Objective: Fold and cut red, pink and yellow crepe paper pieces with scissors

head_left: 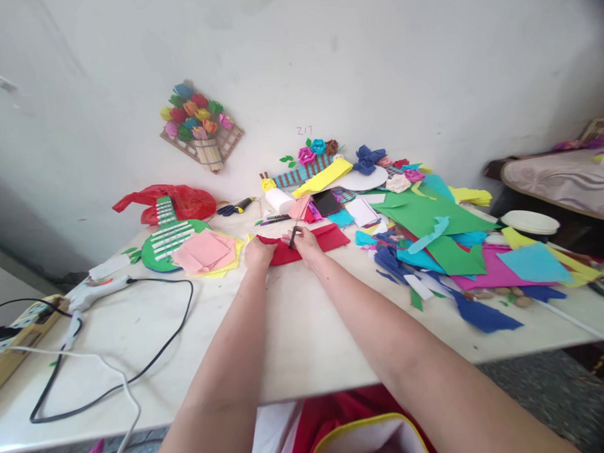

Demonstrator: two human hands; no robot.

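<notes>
A folded piece of red paper lies across the middle of the table in front of me. My left hand is closed on its left end, fingers pressed to the sheet. Over the middle of the paper, my right hand grips a slim black tool between thumb and fingers. Its kind is too small to make out. Left of my left hand are pink paper squares on yellow sheets. Just behind the red paper lie a dark phone-like rectangle and a purple marker.
Coloured paper sheets and scraps pile up on the right. A green guitar-shaped craft, a glue gun with a looping black cord and a power strip are at left. Paper-flower crafts stand against the wall.
</notes>
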